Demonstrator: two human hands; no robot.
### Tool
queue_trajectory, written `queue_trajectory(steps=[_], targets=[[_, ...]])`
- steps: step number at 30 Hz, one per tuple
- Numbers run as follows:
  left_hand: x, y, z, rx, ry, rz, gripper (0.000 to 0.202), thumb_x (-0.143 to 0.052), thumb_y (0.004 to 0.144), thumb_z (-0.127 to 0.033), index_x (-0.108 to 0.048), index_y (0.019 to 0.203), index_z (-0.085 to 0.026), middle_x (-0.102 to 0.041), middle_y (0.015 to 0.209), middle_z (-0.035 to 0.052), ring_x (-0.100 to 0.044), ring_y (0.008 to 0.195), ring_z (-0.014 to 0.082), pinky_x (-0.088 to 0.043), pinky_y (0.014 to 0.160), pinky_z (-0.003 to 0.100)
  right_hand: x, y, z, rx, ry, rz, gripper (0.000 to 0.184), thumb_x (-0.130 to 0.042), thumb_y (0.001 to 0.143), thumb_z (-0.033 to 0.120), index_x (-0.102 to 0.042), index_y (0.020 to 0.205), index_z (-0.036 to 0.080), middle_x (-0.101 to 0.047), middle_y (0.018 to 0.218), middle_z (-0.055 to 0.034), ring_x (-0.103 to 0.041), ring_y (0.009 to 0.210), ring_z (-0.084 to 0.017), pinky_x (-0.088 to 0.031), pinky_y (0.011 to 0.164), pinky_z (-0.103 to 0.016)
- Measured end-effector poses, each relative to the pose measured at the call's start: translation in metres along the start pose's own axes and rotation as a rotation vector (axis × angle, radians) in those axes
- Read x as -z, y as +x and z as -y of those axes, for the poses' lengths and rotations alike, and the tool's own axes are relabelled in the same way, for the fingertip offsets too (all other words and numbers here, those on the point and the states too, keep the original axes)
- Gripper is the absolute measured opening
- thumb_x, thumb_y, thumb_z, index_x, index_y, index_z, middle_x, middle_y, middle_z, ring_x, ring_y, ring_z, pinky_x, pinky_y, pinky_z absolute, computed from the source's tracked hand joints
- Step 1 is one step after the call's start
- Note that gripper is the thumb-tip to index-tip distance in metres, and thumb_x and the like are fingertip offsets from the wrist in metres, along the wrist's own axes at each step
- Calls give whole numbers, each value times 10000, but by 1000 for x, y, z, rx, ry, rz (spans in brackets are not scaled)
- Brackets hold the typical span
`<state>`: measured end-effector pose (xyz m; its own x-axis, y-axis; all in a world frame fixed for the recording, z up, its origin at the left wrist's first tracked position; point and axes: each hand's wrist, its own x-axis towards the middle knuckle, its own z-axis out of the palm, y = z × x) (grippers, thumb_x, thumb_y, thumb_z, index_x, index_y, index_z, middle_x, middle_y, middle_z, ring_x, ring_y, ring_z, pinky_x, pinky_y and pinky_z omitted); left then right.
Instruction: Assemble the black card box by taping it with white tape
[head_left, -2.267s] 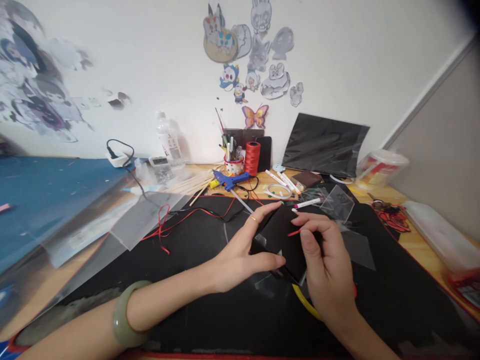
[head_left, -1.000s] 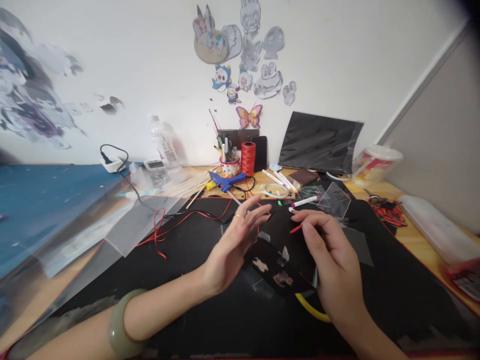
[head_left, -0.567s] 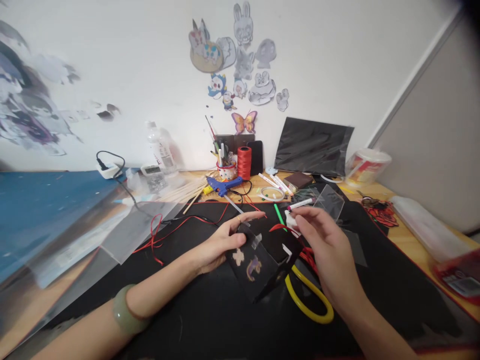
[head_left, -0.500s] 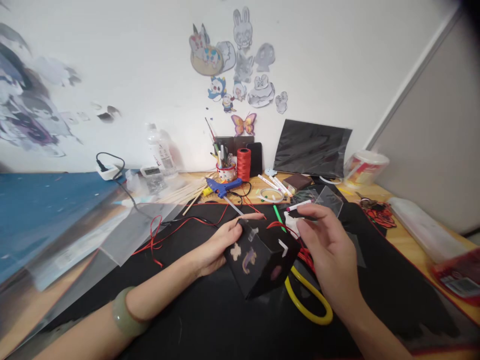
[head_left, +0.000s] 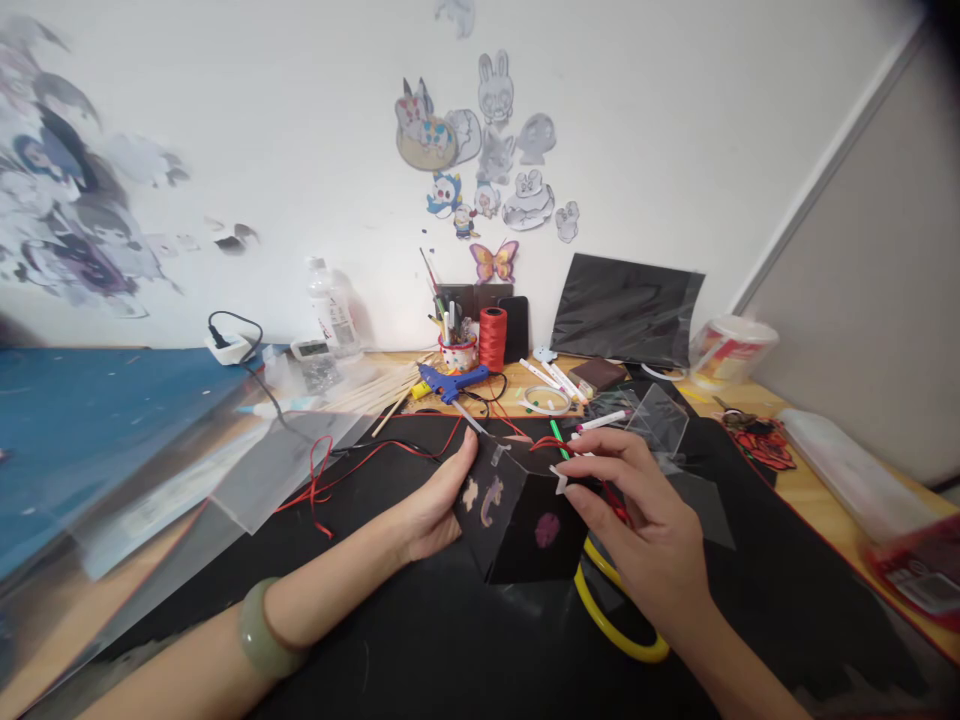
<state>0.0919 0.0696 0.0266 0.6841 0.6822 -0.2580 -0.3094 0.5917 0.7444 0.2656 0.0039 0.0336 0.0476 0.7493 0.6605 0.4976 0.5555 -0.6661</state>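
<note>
My left hand (head_left: 442,500) is wrapped round the left side of a black box (head_left: 499,545), thumb along its upper edge. Small stickers, one of them purple, show on the box's faces, and a clear strip of tape (head_left: 498,455) sticks to its upper edge. With thumb and fingers, my right hand (head_left: 637,510) pinches a small bent white piece (head_left: 559,480) at the box's upper right edge. Red cord (head_left: 551,442) runs over the top of the box and behind my right fingers. Below that hand lies a yellow loop handle (head_left: 619,635), partly hidden.
Behind the box lie a blue glue gun (head_left: 454,382), wooden sticks (head_left: 375,393) and several markers (head_left: 559,378). A red thread spool (head_left: 493,340) stands beside a pen cup (head_left: 459,352). Clear plastic sheets (head_left: 262,470) lie at left; a tub (head_left: 733,350) stands at the back right.
My right hand has moved left and closed on the white piece at the box's edge. The box has turned slightly, showing more of its purple-stickered face. The whole view has shifted a little.
</note>
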Motion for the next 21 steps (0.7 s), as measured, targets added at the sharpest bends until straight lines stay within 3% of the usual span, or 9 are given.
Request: queue_trajectory(steps=[6,11,15,21], targets=[[6,2,-4,-95,59,19,650,-632,648,-585,-558,1139,-166,-723,835,58,-690,764,218,-542,668,265,4,3,1,137,-103,56,189,-600,761,126,-634,894,257,-533,988,-38,-492,981,-207,-399,856,-403],[7,3,-6,-161,85,36,656,-667,645,-541,-543,1164,-159,-720,857,66,-689,763,210,-541,659,243,6,6,5,223,-142,75,201,-623,734,100,-627,893,223,-557,931,-41,-493,945,-196,-400,836,-375],[7,4,-5,-144,52,45,664,-642,664,-555,-524,1190,-167,-724,840,69,-692,755,212,-544,675,258,6,5,4,157,-74,99,239,-581,770,81,-631,935,247,-557,945,-29,-494,964,-175,-389,864,-352],[3,3,-2,-121,6,44,583,-529,777,-538,-499,1216,-156,-715,925,93,-677,860,223,-525,786,312,4,4,1,-99,175,177,188,-607,769,162,-626,903,293,-528,1019,-7,-490,1029,-165,-388,894,-327]])
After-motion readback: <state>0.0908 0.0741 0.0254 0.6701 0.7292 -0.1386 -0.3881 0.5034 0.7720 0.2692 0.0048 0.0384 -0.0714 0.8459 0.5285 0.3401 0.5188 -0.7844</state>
